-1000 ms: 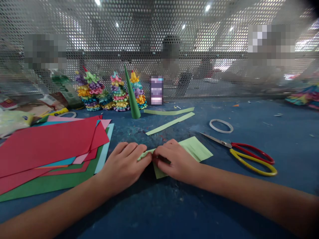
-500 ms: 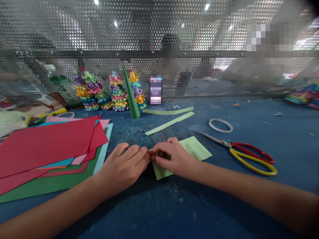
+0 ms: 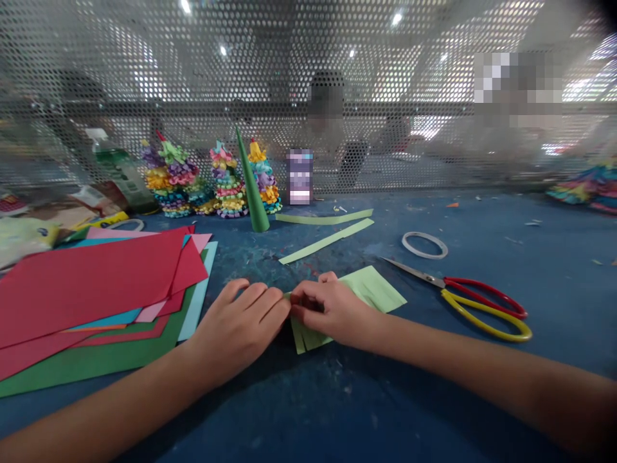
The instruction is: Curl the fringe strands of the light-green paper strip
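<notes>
Worn blue desk [image 3: 347, 405] against a perforated metal screen [image 3: 207, 77]; landmark, the green cone [image 3: 255, 199] standing upright on it.
Desk surface is scuffed and paint-flecked, with paper scraps to the cone's right; beyond the cone, the screen spans the view, blurred people and bright lamps showing through. Light green paper [image 3: 371, 287] lies nearer me than the cone and to its right; my right hand [image 3: 335, 308] pinches its left end. My left hand [image 3: 245, 315], nearer me than the cone, is curled palm-down, fingertips hidden; I cannot tell its grip. Coloured sheets [image 3: 101, 276] lie left of the cone, scissors [image 3: 436, 281] well right.
</notes>
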Demonstrator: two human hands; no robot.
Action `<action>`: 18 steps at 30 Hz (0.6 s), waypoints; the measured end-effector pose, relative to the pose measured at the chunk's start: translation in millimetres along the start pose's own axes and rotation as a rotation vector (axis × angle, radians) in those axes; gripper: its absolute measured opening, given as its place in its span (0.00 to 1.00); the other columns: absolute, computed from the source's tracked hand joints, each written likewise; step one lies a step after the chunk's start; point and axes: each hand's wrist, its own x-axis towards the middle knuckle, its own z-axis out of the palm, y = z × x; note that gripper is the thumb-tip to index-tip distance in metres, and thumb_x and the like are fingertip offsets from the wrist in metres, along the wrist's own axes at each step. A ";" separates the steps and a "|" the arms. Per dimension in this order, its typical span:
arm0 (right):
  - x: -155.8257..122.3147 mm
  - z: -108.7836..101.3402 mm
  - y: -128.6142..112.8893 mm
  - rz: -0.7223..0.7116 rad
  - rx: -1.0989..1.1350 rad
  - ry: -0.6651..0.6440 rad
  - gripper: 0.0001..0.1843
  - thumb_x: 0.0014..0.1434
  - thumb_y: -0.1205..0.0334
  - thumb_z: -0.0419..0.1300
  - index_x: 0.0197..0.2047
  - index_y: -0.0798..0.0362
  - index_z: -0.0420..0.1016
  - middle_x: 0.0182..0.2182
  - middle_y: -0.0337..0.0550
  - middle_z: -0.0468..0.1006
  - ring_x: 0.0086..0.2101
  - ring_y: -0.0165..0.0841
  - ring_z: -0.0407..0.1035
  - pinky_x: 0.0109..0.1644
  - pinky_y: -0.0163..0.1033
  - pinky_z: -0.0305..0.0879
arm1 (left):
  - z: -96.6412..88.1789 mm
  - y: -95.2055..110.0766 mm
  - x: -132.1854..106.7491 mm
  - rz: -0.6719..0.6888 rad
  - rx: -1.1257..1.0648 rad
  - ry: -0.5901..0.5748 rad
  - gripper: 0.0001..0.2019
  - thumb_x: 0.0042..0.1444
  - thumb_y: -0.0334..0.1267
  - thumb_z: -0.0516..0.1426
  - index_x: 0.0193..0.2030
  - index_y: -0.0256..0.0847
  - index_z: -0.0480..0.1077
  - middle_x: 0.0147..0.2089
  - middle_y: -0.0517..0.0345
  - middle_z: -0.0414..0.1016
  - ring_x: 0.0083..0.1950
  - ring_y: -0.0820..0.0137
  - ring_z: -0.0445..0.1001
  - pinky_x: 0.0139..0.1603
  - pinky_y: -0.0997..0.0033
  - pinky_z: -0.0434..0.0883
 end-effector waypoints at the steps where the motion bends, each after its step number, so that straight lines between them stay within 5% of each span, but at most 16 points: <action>1: 0.0 -0.6 -0.6 -0.004 -0.007 0.005 0.05 0.58 0.62 0.53 0.32 0.52 0.68 0.21 0.32 0.69 0.24 0.26 0.58 0.45 0.43 0.52 | 0.6 -1.2 -0.4 0.004 -0.001 0.002 0.05 0.60 0.31 0.52 0.40 0.39 0.67 0.40 0.58 0.72 0.40 0.66 0.67 0.43 0.62 0.60; 5: 1.4 -6.0 0.3 -0.017 -0.073 0.045 0.06 0.60 0.64 0.52 0.34 0.52 0.68 0.25 0.34 0.70 0.28 0.28 0.62 0.43 0.40 0.54 | 2.1 -7.6 -0.8 0.016 0.031 -0.024 0.05 0.60 0.31 0.52 0.40 0.40 0.68 0.38 0.58 0.71 0.38 0.66 0.66 0.40 0.62 0.60; 11: 5.7 -14.1 11.3 0.023 -0.238 0.025 0.12 0.60 0.61 0.53 0.47 0.50 0.68 0.45 0.44 0.71 0.46 0.40 0.61 0.49 0.46 0.55 | 2.4 -11.0 -0.1 0.054 0.108 -0.009 0.05 0.60 0.32 0.52 0.39 0.40 0.69 0.39 0.57 0.71 0.39 0.66 0.67 0.40 0.62 0.61; 18: 11.3 -27.3 8.5 0.119 -0.101 -0.133 0.05 0.58 0.62 0.54 0.33 0.51 0.69 0.36 0.41 0.72 0.39 0.35 0.64 0.43 0.43 0.57 | 1.0 -8.1 0.4 0.095 0.130 0.048 0.06 0.59 0.30 0.53 0.39 0.40 0.70 0.41 0.57 0.71 0.40 0.66 0.67 0.40 0.62 0.61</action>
